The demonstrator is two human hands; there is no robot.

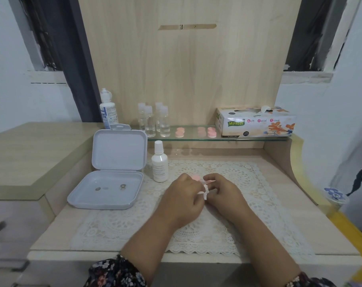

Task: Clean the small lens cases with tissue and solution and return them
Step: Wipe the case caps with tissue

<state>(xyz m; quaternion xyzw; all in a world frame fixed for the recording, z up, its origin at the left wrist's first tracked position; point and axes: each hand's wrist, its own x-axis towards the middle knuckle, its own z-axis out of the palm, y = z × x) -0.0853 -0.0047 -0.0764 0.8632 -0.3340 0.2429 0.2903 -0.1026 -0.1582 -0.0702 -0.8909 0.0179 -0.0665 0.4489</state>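
Pink lens case, small, lay over the lace mat at the far tips of both hands, left hand curled round it, right hand pinching white tissue between them, with spare pink cases on the far glass shelf.

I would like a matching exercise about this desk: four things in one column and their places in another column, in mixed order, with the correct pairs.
Things:
1. tissue box
2. grey case
3. white spray bottle
4. piece of tissue

Places:
A. between the two hands
B. right end of the glass shelf
C. standing at the lace mat's far left corner
D. lying open, left of the mat

Pairs: 1-B, 2-D, 3-C, 4-A
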